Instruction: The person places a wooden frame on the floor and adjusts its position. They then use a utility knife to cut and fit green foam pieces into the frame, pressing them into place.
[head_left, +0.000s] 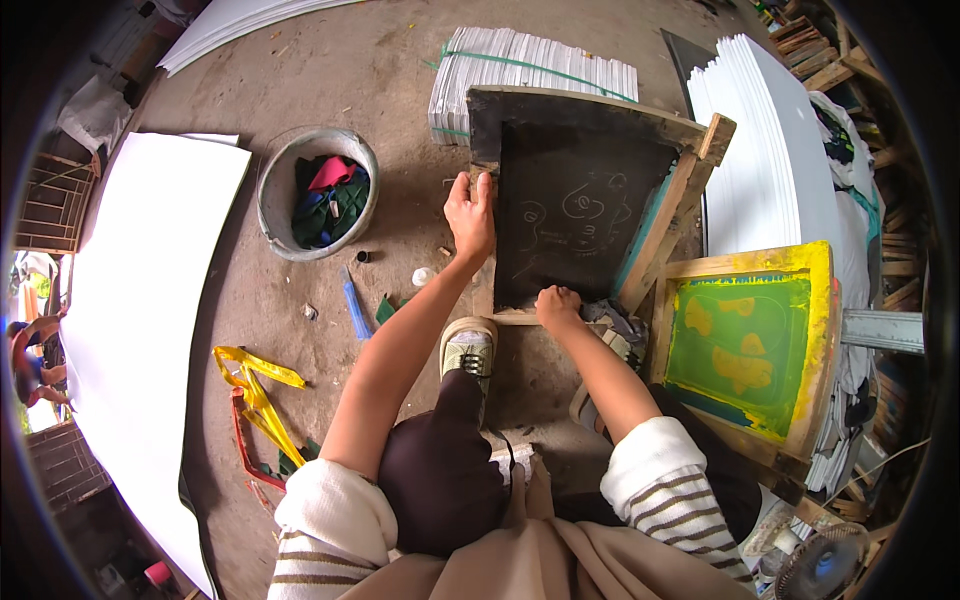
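- Dark screen frame (580,200) lies on the floor (400,90), tilted up on its right side; long axis runs near-to-far from the person, far edge toward the bundled white stack (530,65).
- Left hand (470,215) grasps the frame's left wooden rail, fingers over the edge.
- Right hand (557,305) is clenched, pressing on the mesh at the near edge; can't tell what it holds, if anything.
- Left shoe (470,345) sits just beside the frame's near-left corner.
- Yellow-green screen (745,340) leans just right of the frame, touching its right rail.
- Metal basin of rags (318,192) left of the frame, well apart.
- White sheets (770,150) right, white board (140,300) far left, yellow strips (255,395) near-left.
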